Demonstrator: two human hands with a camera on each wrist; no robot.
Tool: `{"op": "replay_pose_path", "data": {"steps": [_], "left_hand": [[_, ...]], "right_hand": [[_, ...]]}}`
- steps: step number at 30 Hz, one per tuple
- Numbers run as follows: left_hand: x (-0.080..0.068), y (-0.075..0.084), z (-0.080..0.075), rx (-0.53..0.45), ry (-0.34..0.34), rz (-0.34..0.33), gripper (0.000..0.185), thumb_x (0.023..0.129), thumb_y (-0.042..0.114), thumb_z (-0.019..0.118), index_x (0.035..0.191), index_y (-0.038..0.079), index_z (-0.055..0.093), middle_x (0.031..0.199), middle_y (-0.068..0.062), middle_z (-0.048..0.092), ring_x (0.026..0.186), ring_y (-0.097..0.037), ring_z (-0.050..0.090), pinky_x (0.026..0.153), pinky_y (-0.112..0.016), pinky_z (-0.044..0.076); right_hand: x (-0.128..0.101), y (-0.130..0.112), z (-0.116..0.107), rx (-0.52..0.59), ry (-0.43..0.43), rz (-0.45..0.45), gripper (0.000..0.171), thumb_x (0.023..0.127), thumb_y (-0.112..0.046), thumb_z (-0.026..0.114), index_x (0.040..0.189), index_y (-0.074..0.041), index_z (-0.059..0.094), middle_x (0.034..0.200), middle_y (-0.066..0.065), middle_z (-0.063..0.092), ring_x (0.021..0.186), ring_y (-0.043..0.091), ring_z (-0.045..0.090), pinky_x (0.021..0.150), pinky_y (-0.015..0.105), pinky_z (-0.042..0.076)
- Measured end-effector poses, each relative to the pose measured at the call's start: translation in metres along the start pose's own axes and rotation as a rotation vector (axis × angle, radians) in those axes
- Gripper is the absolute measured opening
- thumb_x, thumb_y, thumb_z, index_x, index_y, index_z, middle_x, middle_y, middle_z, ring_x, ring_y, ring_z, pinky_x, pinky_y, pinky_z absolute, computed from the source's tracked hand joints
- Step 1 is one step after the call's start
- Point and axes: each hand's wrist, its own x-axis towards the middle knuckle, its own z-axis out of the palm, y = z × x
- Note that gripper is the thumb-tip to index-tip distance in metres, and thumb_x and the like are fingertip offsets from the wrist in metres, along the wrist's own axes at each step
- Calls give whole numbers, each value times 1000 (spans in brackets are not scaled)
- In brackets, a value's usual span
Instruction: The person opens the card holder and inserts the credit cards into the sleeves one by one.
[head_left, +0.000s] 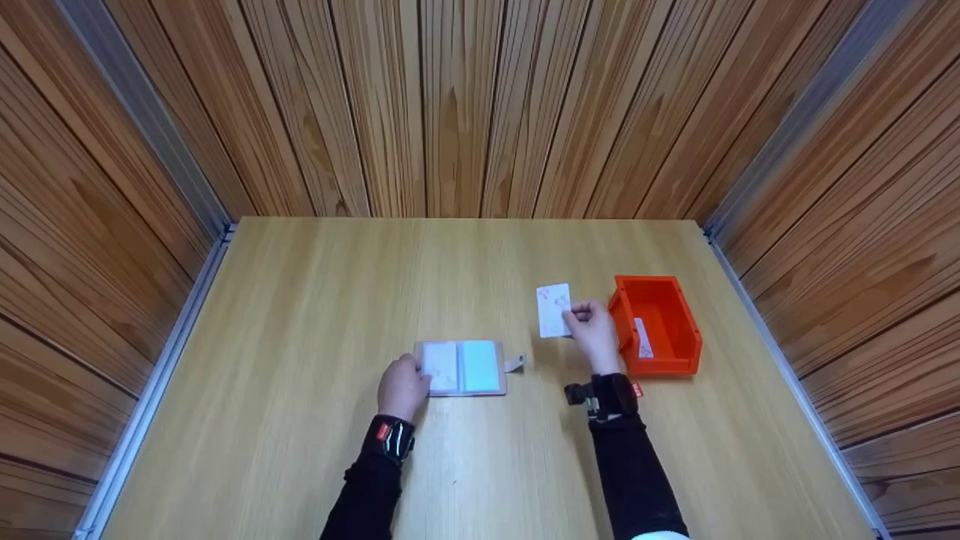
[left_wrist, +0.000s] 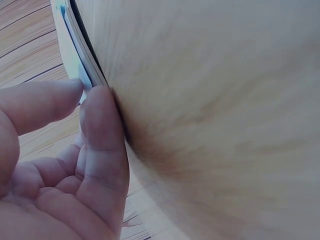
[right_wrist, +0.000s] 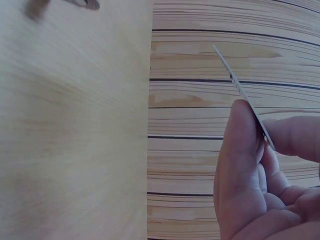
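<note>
While the open card holder (head_left: 463, 367) is pinched at its 9 o'clock edge by the left hand (head_left: 403, 387) on the tabletop (head_left: 300, 315), a white card (head_left: 553, 310) is pinched in the right hand (head_left: 594, 334), raised at 9 o'clock of the orange bin (head_left: 656, 324).

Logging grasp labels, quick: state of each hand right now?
Left hand: pinching the left edge of the open card holder.
Right hand: pinching a white card, held above the table.
</note>
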Motion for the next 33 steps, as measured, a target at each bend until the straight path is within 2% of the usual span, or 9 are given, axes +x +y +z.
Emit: {"op": "replay_pose_path", "data": {"steps": [10, 19, 22, 27, 33], "left_hand": [[0, 0, 0, 16, -6, -7, 14, 87, 8, 71, 90, -1, 60, 82, -9, 59, 79, -27, 59, 73, -43, 48], [0, 1, -4, -5, -56, -62, 13, 89, 7, 69, 96, -1, 60, 86, -8, 59, 80, -25, 58, 74, -41, 48], [-1, 1, -4, -8, -49, -44, 14, 88, 7, 70, 95, -1, 61, 86, -8, 60, 81, -25, 58, 74, -41, 48], [-3, 0, -5, 12, -19, 24, 14, 85, 7, 72, 90, 0, 61, 82, -8, 59, 77, -25, 58, 71, -42, 47], [-2, 3, -8, 17, -10, 27, 14, 86, 9, 72, 85, 2, 59, 78, -6, 57, 73, -24, 55, 67, -39, 45]], "right_hand": [[-9, 0, 20, -6, -22, 18, 19, 92, -9, 65, 104, 4, 59, 98, 18, 62, 92, 29, 58, 76, 33, 50], [-18, 4, 38, 18, -56, -4, 16, 91, -8, 66, 100, 4, 59, 92, 15, 61, 87, 27, 58, 70, 29, 49], [-21, 4, 42, 22, -69, 0, 15, 91, -8, 66, 99, 2, 59, 91, 13, 59, 86, 26, 57, 69, 28, 48], [-24, 4, 48, 17, -68, -28, 14, 90, -6, 67, 98, 3, 59, 89, 11, 59, 85, 25, 56, 68, 28, 47], [-27, 3, 54, 3, -82, -28, 14, 90, -7, 67, 97, 3, 60, 89, 11, 60, 84, 25, 57, 68, 27, 46]]}}
